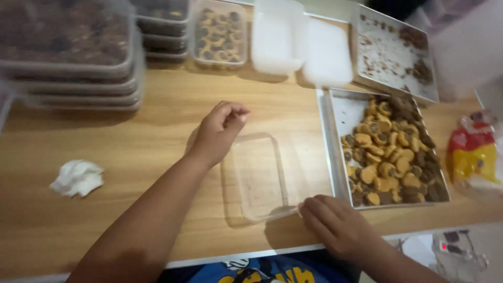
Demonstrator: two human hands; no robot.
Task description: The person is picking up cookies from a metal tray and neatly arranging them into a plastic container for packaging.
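Still empty: clear tub waits mid-bench

We see our left hand (219, 132) loosely curled at the clear tub's (259, 175) far rim, right hand (335, 222) pinching its near corner. Nothing inside yet; cookie tray (338, 112) just right, full. Filled tubs (70, 78) stacked at back

clear plastic container (259, 175) | empty, lidless | upright on wooden table (157, 115)

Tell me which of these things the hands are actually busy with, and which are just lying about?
In hand:
- empty clear plastic container, touched by left hand and right hand
- tray of small cookies, beside it

Lying about:
- crumpled tissue
- stacked filled containers
- nearly empty baking tray
- red and yellow packet
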